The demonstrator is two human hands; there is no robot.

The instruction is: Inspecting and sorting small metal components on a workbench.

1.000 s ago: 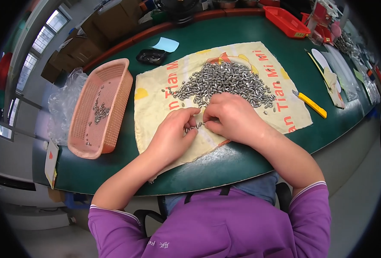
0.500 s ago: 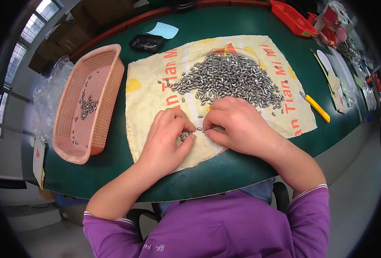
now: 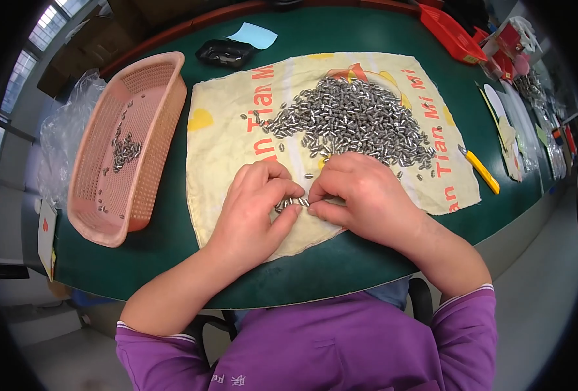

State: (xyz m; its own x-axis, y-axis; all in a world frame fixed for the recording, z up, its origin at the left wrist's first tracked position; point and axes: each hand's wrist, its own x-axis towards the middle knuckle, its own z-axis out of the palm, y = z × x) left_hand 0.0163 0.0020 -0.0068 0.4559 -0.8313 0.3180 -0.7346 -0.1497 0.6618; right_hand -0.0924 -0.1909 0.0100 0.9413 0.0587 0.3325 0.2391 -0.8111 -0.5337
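Observation:
A heap of small silver barrel-shaped metal pieces point(image 3: 360, 120) lies on a cream printed cloth sack point(image 3: 220, 173). Just in front of the heap, my left hand point(image 3: 253, 205) is closed, with a short row of the same metal pieces point(image 3: 289, 203) between thumb and fingers. Fingertips of my right hand point(image 3: 364, 192) are pinched together at the right end of that row, almost meeting the left fingertips. Whether a separate piece sits in the right pinch is too small to tell. One loose piece point(image 3: 308, 176) rests on the cloth between the hands and the heap.
On the left stands a pink perforated basket point(image 3: 147, 176) with some metal pieces in it, beside a clear plastic bag point(image 3: 74, 140). Behind the cloth are a black tray point(image 3: 223, 53) and a pale blue paper point(image 3: 255, 36). A yellow cutter knife point(image 3: 483, 173) and a red tray point(image 3: 452, 34) lie right.
My hands have come closer together; the right fingertips now touch the row's end. More of the row shows between the left fingers. The whole view has shifted slightly.

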